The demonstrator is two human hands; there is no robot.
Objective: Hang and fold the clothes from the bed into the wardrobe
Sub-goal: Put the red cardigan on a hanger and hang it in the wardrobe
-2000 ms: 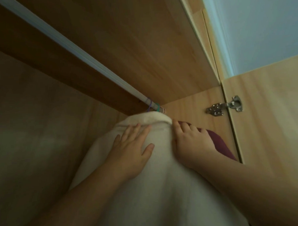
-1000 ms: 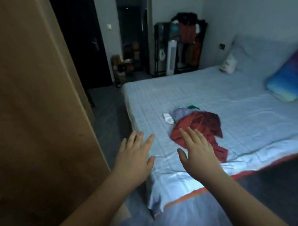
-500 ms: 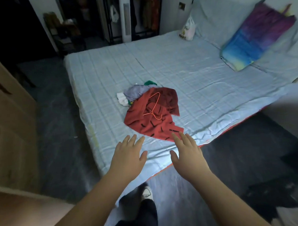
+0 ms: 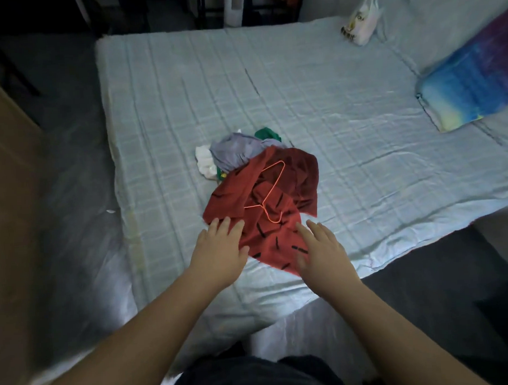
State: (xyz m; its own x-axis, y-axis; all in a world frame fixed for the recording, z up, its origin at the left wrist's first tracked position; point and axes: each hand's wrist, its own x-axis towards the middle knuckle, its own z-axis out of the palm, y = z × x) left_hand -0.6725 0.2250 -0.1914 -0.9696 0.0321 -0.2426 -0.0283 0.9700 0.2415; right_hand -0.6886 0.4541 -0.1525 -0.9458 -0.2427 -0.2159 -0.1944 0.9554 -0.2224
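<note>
Hovering low over the near edge of the bed point(image 4: 330, 101), the left hand point(image 4: 217, 252) and the right hand point(image 4: 322, 250) both show straight, slightly spread fingers that hold nothing. The head view does not show whether the fingertips touch cloth yet. Between and just beyond them lies the red garment with black dashes point(image 4: 232, 199), crumpled close to the bed's near edge, with an orange wire hanger point(image 4: 271, 188) resting loose on top of it. A darker maroon piece point(image 4: 304, 172) lies against its far right side. A grey-lilac garment point(image 4: 236, 152), a white piece point(image 4: 205, 162) and a green piece point(image 4: 267, 133) are bunched just behind, toward the middle of the bed. A tie-dye pillow point(image 4: 475, 78) sits at the right edge and a plastic bag point(image 4: 360, 21) near the far right corner, both well apart from the pile. The step in hand is probably picking up the red garment. To do it well, lift the hanger clear first so it does not snag. Then find the shoulders or collar rather than grabbing the bundle, and shake the cloth out flat so the hanger can be threaded without dragging the pieces behind along.
</note>
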